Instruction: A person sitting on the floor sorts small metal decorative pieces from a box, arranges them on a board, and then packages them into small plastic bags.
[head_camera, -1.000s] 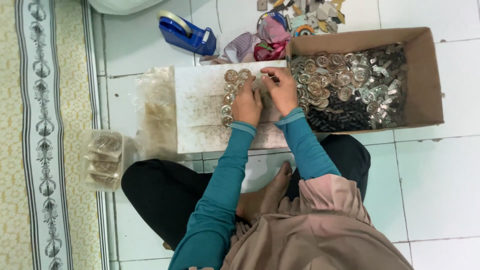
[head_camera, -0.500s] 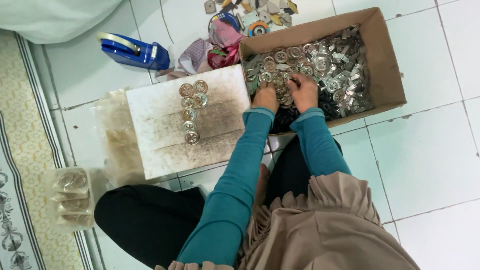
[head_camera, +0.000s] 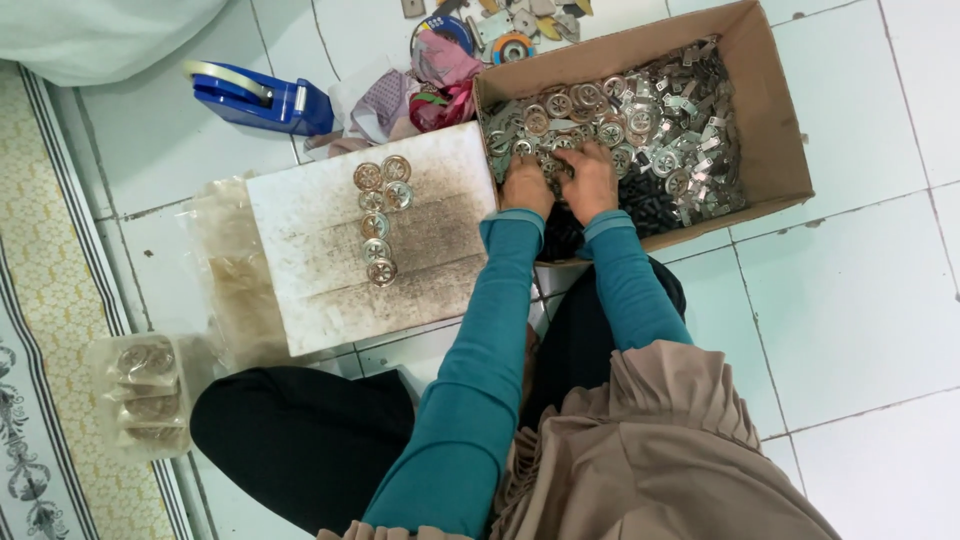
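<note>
White tiled floor, both hands in brown cardboard box (head_camera: 775, 120) at 1 o'clock.
Left hand (head_camera: 527, 186) and right hand (head_camera: 590, 180) curled into round silver metal discs (head_camera: 560, 110); grip hidden. Best lift few, flat.

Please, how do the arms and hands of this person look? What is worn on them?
Both arms wear long, close-fitting teal sleeves with ribbed cuffs at the wrists. The left hand and right hand are bare: no gloves, and no rings or watch can be seen. A loose beige-brown garment covers the shoulders.
</note>
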